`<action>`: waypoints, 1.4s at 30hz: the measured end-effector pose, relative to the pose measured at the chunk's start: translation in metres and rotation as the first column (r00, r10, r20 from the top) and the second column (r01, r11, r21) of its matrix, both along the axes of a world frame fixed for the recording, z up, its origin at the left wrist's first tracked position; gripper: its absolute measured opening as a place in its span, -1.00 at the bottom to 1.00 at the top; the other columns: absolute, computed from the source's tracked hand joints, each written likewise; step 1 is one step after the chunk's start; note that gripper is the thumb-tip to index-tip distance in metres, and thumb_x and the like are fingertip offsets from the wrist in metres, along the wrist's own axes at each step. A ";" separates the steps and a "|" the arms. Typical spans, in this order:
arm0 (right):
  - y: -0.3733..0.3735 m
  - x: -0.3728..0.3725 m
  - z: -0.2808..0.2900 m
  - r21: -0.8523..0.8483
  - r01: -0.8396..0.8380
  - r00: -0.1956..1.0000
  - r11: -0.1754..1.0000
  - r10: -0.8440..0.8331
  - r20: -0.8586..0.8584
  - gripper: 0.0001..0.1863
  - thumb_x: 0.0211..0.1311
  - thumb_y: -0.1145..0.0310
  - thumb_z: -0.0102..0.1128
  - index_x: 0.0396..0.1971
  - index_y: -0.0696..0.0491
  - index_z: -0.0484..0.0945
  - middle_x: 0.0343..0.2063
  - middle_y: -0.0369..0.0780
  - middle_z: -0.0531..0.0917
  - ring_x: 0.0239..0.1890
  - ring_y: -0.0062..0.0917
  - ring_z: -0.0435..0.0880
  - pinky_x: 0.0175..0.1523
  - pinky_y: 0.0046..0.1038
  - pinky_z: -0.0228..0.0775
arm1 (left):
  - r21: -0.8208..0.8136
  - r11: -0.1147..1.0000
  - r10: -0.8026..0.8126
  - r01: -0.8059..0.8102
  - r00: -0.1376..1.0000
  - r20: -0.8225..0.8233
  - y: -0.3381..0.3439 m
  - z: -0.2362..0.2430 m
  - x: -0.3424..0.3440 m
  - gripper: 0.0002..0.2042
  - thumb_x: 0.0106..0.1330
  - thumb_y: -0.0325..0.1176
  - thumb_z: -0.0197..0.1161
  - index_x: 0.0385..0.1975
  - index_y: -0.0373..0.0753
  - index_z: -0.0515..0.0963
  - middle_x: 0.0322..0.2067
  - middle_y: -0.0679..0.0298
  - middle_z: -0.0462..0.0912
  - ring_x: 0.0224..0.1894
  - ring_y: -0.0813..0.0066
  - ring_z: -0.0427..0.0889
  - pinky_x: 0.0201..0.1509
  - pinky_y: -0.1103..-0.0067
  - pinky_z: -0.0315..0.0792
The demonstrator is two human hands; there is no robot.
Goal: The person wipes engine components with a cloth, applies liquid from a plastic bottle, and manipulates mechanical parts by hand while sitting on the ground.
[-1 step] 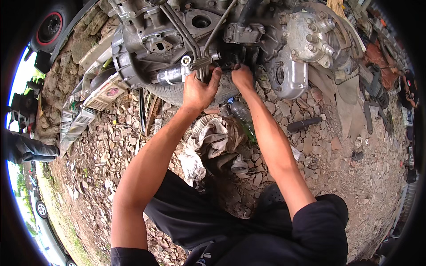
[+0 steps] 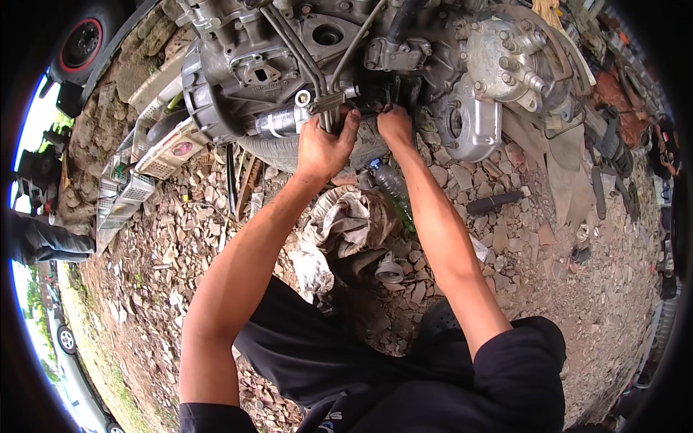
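A large greasy engine [image 2: 267, 54] fills the top of the view. Several thin metal pipes [image 2: 307, 61] run down its front and meet at a bracket clamp [image 2: 327, 102]. Just below that clamp, my left hand [image 2: 325, 150] is closed around the lower ends of the pipes, thumb on the right side. A silver cylindrical part [image 2: 278, 124] lies to the left of this hand. My right hand [image 2: 395, 126] is closed at the dark underside of the engine, right of the left hand. Its fingertips are hidden there, so what they grip cannot be made out.
Below my hands lie a crumpled dirty cloth [image 2: 350, 220] and a plastic bottle [image 2: 391, 180] on stony ground. A ribbed tyre-like ring [image 2: 278, 151] sits under the engine. A silver housing [image 2: 476, 130] juts out at right; a dark bar [image 2: 495, 202] lies nearby.
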State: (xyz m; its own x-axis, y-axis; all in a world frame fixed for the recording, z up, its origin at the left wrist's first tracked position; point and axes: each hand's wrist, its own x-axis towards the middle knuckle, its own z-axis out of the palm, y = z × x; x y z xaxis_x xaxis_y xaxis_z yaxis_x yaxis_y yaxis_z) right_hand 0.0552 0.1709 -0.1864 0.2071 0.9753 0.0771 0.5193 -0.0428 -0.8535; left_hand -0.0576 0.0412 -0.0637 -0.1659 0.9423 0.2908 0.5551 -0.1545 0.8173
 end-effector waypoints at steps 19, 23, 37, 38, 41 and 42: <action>-0.007 -0.022 0.008 0.242 -0.162 0.985 0.957 0.142 0.099 -0.73 0.25 0.31 -0.01 -0.41 0.18 0.60 -0.43 0.12 0.63 -0.25 0.03 0.63 -0.07 -0.12 0.47 | -0.014 1.000 0.006 -0.006 1.000 -0.007 0.001 -0.003 -0.006 -0.73 0.34 -0.18 0.24 -0.39 -0.30 0.56 -0.65 0.36 0.57 -0.57 0.68 0.48 -0.43 0.61 0.41; -0.004 -0.019 -0.006 0.004 -0.014 0.998 1.000 0.014 -0.067 -0.71 0.27 0.28 0.01 -0.42 0.19 0.60 -0.44 0.12 0.64 -0.26 0.02 0.64 -0.11 -0.12 0.49 | 0.006 1.000 0.007 -0.007 0.998 -0.067 0.000 -0.001 -0.004 -0.73 0.34 -0.18 0.24 -0.38 -0.30 0.56 -0.65 0.35 0.57 -0.57 0.67 0.49 -0.42 0.60 0.41; -0.026 -0.035 -0.008 0.080 -0.121 0.993 0.989 0.122 0.002 -0.62 0.30 0.22 -0.07 -0.38 0.23 0.61 -0.38 0.14 0.64 -0.20 0.06 0.62 -0.06 -0.09 0.46 | 0.086 0.996 -0.020 0.027 0.996 -0.091 0.003 -0.008 -0.014 -0.76 0.33 -0.21 0.25 -0.35 -0.29 0.56 -0.64 0.35 0.57 -0.56 0.68 0.50 -0.43 0.60 0.41; -0.027 -0.036 -0.005 0.012 -0.144 0.989 0.989 0.144 0.021 -0.64 0.24 0.22 -0.02 -0.29 0.22 0.62 -0.32 0.11 0.65 -0.14 0.00 0.63 -0.02 -0.13 0.46 | 0.074 0.997 -0.011 0.016 0.997 -0.072 0.001 -0.009 -0.016 -0.77 0.33 -0.22 0.25 -0.35 -0.29 0.56 -0.64 0.35 0.57 -0.56 0.68 0.50 -0.43 0.60 0.41; 0.015 -0.009 -0.040 -0.231 -0.176 0.950 0.957 0.104 -0.294 -0.64 0.15 0.24 0.05 -0.23 0.21 0.62 -0.23 0.10 0.65 -0.06 -0.08 0.62 0.03 -0.16 0.45 | 0.062 0.996 -0.067 0.070 0.996 -0.059 0.009 -0.006 0.003 -0.78 0.34 -0.23 0.24 -0.36 -0.29 0.55 -0.64 0.36 0.57 -0.56 0.69 0.49 -0.43 0.61 0.40; 0.018 -0.010 -0.042 -0.218 -0.164 0.969 0.962 0.115 -0.219 -0.63 0.11 0.26 0.08 -0.20 0.22 0.61 -0.19 0.11 0.64 -0.02 -0.09 0.61 0.06 -0.18 0.44 | 0.062 0.996 -0.067 0.071 0.995 -0.073 0.009 -0.005 0.003 -0.78 0.34 -0.23 0.24 -0.36 -0.29 0.55 -0.64 0.37 0.56 -0.56 0.69 0.48 -0.43 0.62 0.40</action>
State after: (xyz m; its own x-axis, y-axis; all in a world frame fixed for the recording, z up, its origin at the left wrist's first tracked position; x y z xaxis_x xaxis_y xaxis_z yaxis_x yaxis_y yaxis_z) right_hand 0.0449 0.1888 -0.2280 0.0552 0.9813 -0.1842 0.3513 -0.1918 -0.9164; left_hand -0.0544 0.0505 -0.0688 -0.0777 0.9297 0.3599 0.5977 -0.2455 0.7632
